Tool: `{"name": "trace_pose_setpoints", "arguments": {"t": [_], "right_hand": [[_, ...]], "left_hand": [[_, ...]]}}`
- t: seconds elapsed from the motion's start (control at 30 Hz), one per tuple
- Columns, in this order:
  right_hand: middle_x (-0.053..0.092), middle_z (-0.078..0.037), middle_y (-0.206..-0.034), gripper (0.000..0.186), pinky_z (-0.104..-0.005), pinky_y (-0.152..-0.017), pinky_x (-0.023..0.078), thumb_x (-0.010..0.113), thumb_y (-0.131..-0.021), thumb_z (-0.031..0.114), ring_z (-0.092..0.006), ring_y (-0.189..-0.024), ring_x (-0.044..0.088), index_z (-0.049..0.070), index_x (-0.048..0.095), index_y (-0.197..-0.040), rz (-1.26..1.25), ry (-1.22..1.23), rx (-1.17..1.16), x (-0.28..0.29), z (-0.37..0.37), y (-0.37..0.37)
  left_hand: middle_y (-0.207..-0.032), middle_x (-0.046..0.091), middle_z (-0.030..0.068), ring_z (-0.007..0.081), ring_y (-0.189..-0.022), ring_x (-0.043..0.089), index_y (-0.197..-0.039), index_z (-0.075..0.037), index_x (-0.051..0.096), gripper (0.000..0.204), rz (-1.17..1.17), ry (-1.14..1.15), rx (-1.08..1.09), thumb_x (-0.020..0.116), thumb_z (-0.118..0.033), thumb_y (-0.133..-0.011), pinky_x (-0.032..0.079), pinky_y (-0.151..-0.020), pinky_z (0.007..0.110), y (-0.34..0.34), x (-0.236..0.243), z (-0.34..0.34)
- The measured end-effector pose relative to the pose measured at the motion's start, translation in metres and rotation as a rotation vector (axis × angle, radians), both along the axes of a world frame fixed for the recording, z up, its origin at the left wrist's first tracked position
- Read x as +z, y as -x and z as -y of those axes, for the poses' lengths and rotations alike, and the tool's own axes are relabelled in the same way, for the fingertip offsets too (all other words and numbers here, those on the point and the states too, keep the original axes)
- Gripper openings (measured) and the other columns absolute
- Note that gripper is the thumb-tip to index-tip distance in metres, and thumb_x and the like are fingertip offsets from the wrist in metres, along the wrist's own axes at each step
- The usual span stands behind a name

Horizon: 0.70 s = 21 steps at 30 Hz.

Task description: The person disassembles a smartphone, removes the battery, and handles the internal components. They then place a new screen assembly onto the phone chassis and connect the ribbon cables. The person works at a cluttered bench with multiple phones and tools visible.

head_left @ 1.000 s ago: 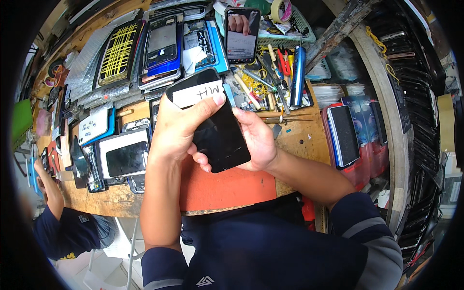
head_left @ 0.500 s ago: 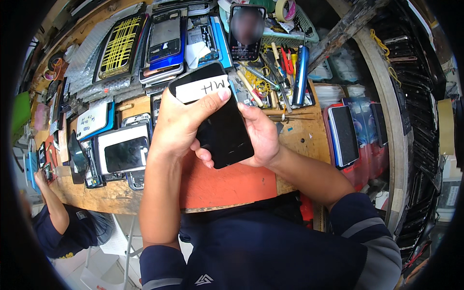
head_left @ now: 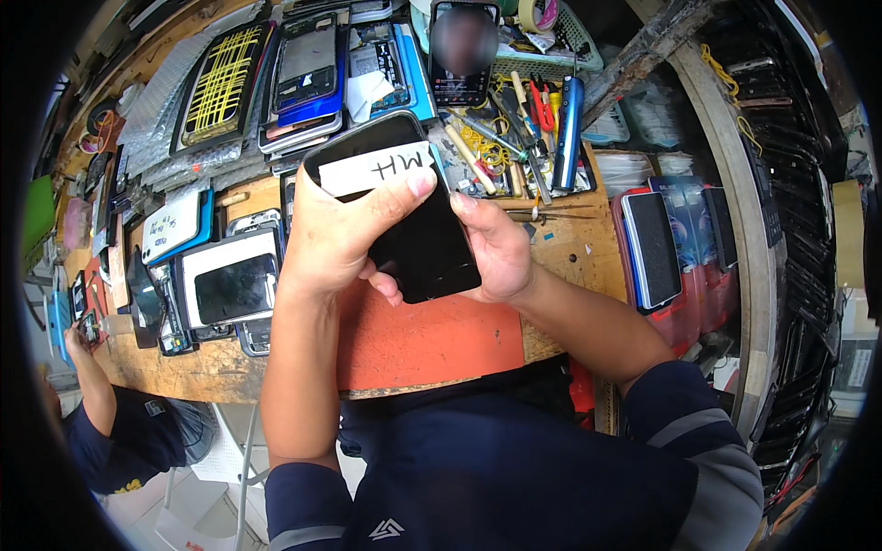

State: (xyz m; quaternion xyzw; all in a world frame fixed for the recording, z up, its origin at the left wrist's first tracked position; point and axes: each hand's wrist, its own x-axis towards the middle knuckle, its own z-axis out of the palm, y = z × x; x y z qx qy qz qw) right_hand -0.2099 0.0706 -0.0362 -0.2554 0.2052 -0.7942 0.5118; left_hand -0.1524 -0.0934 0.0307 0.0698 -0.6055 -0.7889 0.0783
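Above the red mat (head_left: 427,344) I grip a black phone (head_left: 413,253) that carries a white handwritten label near its upper end. My left hand (head_left: 354,230) is wrapped round its left side, thumb lying on the label. My right hand (head_left: 496,248) holds the right side, thumb against the edge. Just beyond, an upright phone (head_left: 459,83) shows a blurred picture on its screen, with loose tools and yellow cable (head_left: 496,156) below it.
Stacked phones (head_left: 299,83) and bubble-wrap bundles (head_left: 152,124) fill the back left; more devices (head_left: 230,289) lie left of my arm. A green basket (head_left: 574,55), a leaning beam (head_left: 643,60) and phones on red bins (head_left: 648,248) are rightward. A co-worker's arm (head_left: 96,386) is at far left.
Both my hands and the held phone have shifted slightly upward in view, the grip much the same. The upright phone's screen now shows a different, blurred picture. The co-worker's arm has moved slightly.
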Motion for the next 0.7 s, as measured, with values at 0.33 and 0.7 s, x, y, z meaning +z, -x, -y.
{"name": "trace_pose_setpoints", "arguments": {"t": [0.33, 0.7], "right_hand": [[0.069, -0.023, -0.127, 0.071, -0.0441, -0.091, 0.059, 0.041, -0.109, 0.054, -0.034, -0.104, 0.073, -0.003, 0.05, -0.15, 0.019, 0.03, 0.009, 0.004, -0.0032, 0.002], [0.07, -0.023, -0.122, 0.068, -0.0441, -0.091, 0.06, 0.037, -0.111, 0.054, -0.0345, -0.103, 0.073, -0.001, 0.051, -0.147, 0.051, 0.016, 0.009, -0.0017, -0.0031, 0.0021]], "left_hand": [[-0.09, 0.078, 0.006, 0.0104, -0.067, 0.071, -0.109, -0.002, 0.076, 0.028, -0.006, 0.016, -0.038, 0.088, -0.019, -0.091, 0.056, -0.05, 0.025, -0.0016, 0.0064, 0.0005], [-0.091, 0.077, 0.007, 0.0118, -0.069, 0.072, -0.108, -0.001, 0.076, 0.027, -0.002, -0.029, -0.047, 0.088, -0.018, -0.09, 0.057, -0.048, 0.027, -0.0003, 0.0038, 0.0016]]}}
